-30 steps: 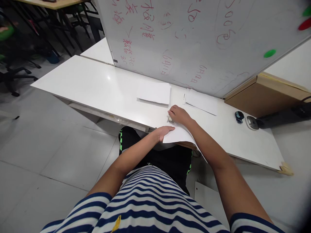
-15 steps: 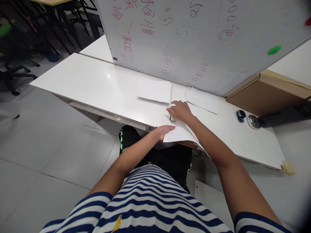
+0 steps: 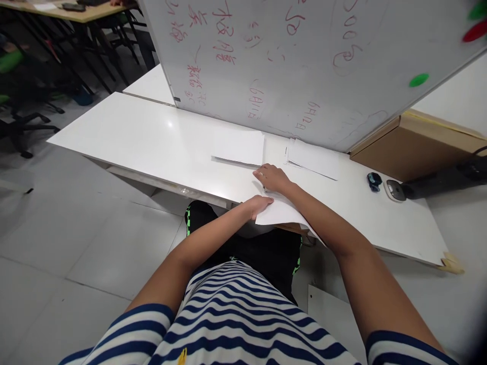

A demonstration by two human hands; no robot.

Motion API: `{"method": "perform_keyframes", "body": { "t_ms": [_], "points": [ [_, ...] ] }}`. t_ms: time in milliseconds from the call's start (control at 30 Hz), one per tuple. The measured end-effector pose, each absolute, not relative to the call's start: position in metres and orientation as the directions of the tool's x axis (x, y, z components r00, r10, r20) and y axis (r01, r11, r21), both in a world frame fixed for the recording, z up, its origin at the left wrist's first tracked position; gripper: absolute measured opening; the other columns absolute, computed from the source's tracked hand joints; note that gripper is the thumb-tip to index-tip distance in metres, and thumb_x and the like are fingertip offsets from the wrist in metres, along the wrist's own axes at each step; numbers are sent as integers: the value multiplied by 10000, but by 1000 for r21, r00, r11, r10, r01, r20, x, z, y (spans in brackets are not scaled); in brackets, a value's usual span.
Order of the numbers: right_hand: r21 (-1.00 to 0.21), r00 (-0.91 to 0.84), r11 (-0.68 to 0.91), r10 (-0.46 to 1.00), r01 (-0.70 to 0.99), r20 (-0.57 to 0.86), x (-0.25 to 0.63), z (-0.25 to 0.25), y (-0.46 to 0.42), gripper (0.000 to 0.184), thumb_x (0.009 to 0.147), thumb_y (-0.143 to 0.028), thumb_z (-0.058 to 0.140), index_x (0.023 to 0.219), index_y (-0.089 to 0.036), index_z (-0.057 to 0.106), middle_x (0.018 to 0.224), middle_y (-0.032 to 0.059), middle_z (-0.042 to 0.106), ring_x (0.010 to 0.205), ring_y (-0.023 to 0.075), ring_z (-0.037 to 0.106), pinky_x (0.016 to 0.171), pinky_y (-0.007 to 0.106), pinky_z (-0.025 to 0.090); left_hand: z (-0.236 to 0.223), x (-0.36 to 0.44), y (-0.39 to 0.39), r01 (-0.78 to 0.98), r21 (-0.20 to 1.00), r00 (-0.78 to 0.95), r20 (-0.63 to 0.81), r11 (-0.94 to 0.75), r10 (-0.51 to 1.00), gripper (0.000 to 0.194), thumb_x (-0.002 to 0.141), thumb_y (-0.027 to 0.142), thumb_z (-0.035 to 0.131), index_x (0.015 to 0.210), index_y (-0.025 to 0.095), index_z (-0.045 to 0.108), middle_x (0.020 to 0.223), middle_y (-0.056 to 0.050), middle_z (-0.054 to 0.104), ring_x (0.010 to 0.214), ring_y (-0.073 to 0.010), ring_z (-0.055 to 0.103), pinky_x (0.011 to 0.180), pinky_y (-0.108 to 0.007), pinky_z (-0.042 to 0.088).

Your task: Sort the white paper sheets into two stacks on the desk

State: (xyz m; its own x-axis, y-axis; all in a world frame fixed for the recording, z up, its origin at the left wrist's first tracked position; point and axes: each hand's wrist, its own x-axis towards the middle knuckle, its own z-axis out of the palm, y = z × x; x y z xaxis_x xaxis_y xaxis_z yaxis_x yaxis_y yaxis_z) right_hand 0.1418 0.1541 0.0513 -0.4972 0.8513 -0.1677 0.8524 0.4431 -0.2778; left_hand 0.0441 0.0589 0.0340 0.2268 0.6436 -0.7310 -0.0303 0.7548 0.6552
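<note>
Gripping white paper [image 3: 280, 213] at counter [image 3: 152, 137] edge with closed left hand [image 3: 259, 206].
Curling right hand [image 3: 273, 178] over small, mostly hidden object [image 3: 265, 190]; can't tell if gripped.

Glare (one small spot) brightens the white tabletop [image 3: 152, 147].

Grey tiled floor [image 3: 95, 243], white desk [image 3: 152, 142]

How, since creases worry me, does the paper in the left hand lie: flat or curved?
Curved: the paper bows along its near edge, its right corner drooping.
</note>
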Motion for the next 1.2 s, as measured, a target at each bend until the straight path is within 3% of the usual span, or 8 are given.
{"method": "perform_keyframes", "body": {
  "t_ms": [167,367,567,833,1067,1200],
  "points": [
    [-239,-395,360,911,902,-119,142,51,157,591,972,-550,215,1065,-182,668,1156,168,600,1074,322,546,891,467,414,39,49,51,298,827,18,-504,476,864,437,838,403,609,1165,124,532,1282,-205,584,1210,-359,529,957,-359,411],
    [-268,-305,267,946,925,-110,145,49,164,552,969,-540,244,985,-181,663,1093,158,599,1030,304,549,867,445,428,38,57,60,477,793,35,-448,379,893,489,877,438,552,1208,94,450,1261,-267,566,1234,-390,503,1005,-408,349],
    [-328,-204,161,974,931,-99,148,45,170,504,958,-526,277,895,-192,649,1116,155,584,1017,305,546,840,446,448,38,57,78,693,662,-8,-388,285,922,324,959,377,398,1141,121,480,1228,-246,588,1243,-367,503,1013,-431,321],
    [-390,-50,18,996,921,-74,144,34,174,493,962,-502,264,917,-188,641,1155,151,563,1110,318,497,895,466,426,34,56,67,850,499,-44,-251,168,967,333,988,328,264,1225,132,392,961,-182,684,976,-316,656,857,-404,420],
    [-427,-14,-18,997,904,-71,146,29,176,465,956,-488,283,892,-188,632,1164,136,551,1125,311,478,884,446,422,42,39,72,921,389,107,-227,-11,968,273,975,273,270,1146,167,454,905,-129,690,833,-281,675,691,-347,442],
    [-436,7,-32,998,899,-58,148,27,177,456,955,-484,285,865,-194,626,1143,129,558,1099,307,490,878,443,421,37,43,72,959,282,77,-199,-18,977,275,984,301,295,1124,151,478,848,-123,692,813,-292,682,693,-351,438]
  ]
}}
